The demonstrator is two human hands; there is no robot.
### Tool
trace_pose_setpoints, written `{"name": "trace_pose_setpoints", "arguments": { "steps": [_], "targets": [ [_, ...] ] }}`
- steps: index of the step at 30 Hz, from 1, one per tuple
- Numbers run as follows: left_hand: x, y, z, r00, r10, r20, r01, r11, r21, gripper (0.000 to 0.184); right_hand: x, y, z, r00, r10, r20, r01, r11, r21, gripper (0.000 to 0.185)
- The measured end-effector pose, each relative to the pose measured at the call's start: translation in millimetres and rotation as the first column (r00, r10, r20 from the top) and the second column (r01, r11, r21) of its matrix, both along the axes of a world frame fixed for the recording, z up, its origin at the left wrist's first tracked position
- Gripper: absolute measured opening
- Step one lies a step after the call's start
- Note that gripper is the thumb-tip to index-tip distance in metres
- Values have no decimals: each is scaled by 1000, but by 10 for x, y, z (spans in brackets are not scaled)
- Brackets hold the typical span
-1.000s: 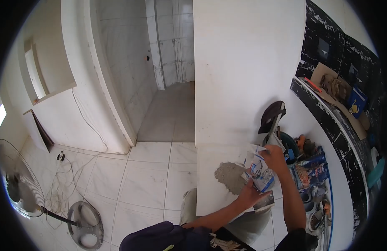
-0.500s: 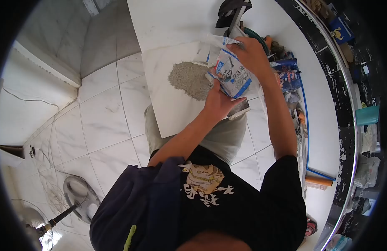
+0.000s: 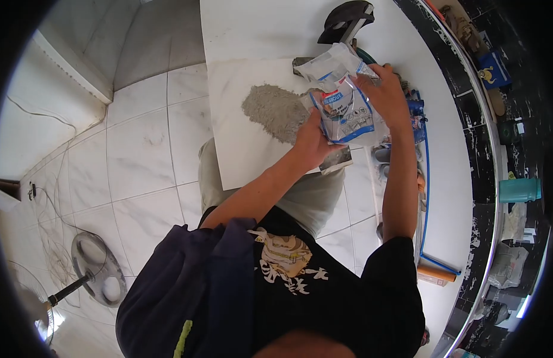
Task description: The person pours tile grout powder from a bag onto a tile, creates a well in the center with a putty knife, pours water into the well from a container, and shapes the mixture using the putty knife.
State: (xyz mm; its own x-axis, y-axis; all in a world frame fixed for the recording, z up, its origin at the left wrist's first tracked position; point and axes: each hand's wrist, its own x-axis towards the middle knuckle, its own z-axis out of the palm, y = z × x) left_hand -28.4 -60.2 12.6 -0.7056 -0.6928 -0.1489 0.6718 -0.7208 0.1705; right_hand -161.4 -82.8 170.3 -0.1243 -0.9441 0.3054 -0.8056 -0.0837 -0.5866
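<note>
grey powder [image 3: 272, 113] lies heaped on a white slab [image 3: 233, 156], left of the left hand [image 3: 312, 142], which clamps the lower left of the plastic grout bag [image 3: 349, 114]. between the hands, the bag sits less slanted than before. the right hand [image 3: 385, 94] grips its upper right edge.

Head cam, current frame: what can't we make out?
All in the head view:
Grout bag: fill level hidden by its printed front; fine print too small.
Left hand: some fingers hidden behind the bag.
Green container: mostly hidden by the bag and right hand.
Fan head: cut off by the dark lens rim.
</note>
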Motion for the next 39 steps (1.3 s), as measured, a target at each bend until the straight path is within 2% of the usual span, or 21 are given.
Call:
{"name": "trace_pose_setpoints", "arguments": {
  "steps": [2, 3, 5, 6, 8, 12, 14, 15, 17, 18, 20, 21, 24, 31, 33, 34, 35, 36, 37, 38, 39],
  "targets": [
    [-40, 28, 51, 995, 17, 99, -10, 997, -72, 58, -105, -22, 4, 990, 40, -132, -26, 994, 104, 37],
    [-56, 43, 67, 995, 26, 91, -20, 998, -67, 58, -194, -31, -8, 989, 50, -140, -35, 993, 110, 37],
    [-81, 59, 96, 963, 72, 260, -48, 994, -99, 57, -346, -63, -65, 984, -8, -177, 37, 986, 160, 39],
    [-97, 59, 59, 964, 80, 252, -58, 994, -93, 57, -340, -72, -120, 983, 2, -185, 30, 986, 166, 39],
    [-132, 57, -14, 961, 72, 269, -40, 992, -123, 56, -339, -54, -198, 998, -64, 25, 62, 997, 45, 33],
    [-78, 156, 120, 941, 90, 325, -57, 993, -108, 58, -124, 28, -15, 990, -104, 100, 91, 988, 124, 31],
    [-20, 153, 93, 989, 60, 133, -54, 997, -53, 60, -100, 47, 54, 996, -48, 77, 40, 995, 92, 26],
    [-35, 132, 42, 990, 55, 130, -49, 997, -52, 60, -129, 21, 43, 996, -52, 74, 45, 995, 92, 26],
    [-67, 88, -61, 998, 60, -23, -60, 998, 21, 60, -216, -73, -24, 986, 117, -120, -105, 989, 108, 33],
    [-66, 89, -59, 998, 59, -27, -59, 998, 21, 60, -194, -107, -52, 985, 116, -124, -103, 989, 108, 33],
    [-55, 97, -40, 990, 45, -133, -36, 997, 70, 59, -10, -171, -142, 904, 156, -397, -193, 980, -54, 29],
    [-50, 108, -28, 990, 46, -134, -37, 997, 72, 59, 160, -152, -89, 965, 118, -235, -105, 992, 67, 19],
    [-46, 107, -23, 976, 66, -206, -48, 995, 89, 61, 212, -223, -41, 964, 52, -261, -28, 995, 94, 20],
    [-50, 83, -14, 978, 79, -193, -46, 985, 169, 61, 98, -301, -58, 947, 101, -306, -74, 992, 99, 21],
    [-38, 59, -30, 983, 69, -172, -44, 989, 144, 60, 10, -263, -47, 964, 56, -259, -48, 998, 36, 23],
    [-16, 36, -38, 993, 67, -100, -63, 997, 46, 58, -87, -220, -52, 965, 48, -257, -42, 999, 29, 23],
    [5, 18, -43, 997, 70, -25, -71, 996, -54, 57, -211, -139, -77, 988, 1, -157, -1, 1000, -3, 23],
    [47, 4, 57, 998, 64, -21, -65, 996, -66, 57, -287, -68, -98, 998, -42, -53, 41, 999, -34, 23],
    [110, -3, 222, 974, 108, 197, -86, 989, -120, 55, -303, 21, -112, 998, -49, -46, 47, 998, -47, 23],
    [156, 2, 323, 902, 155, 404, -88, 980, -178, 52, -317, 159, -136, 986, -55, 156, 64, 996, -56, 24],
    [144, -43, 300, 901, 147, 408, -72, 979, -192, 52, -355, 240, -156, 936, -55, 349, 83, 994, -66, 24]
  ]
}}
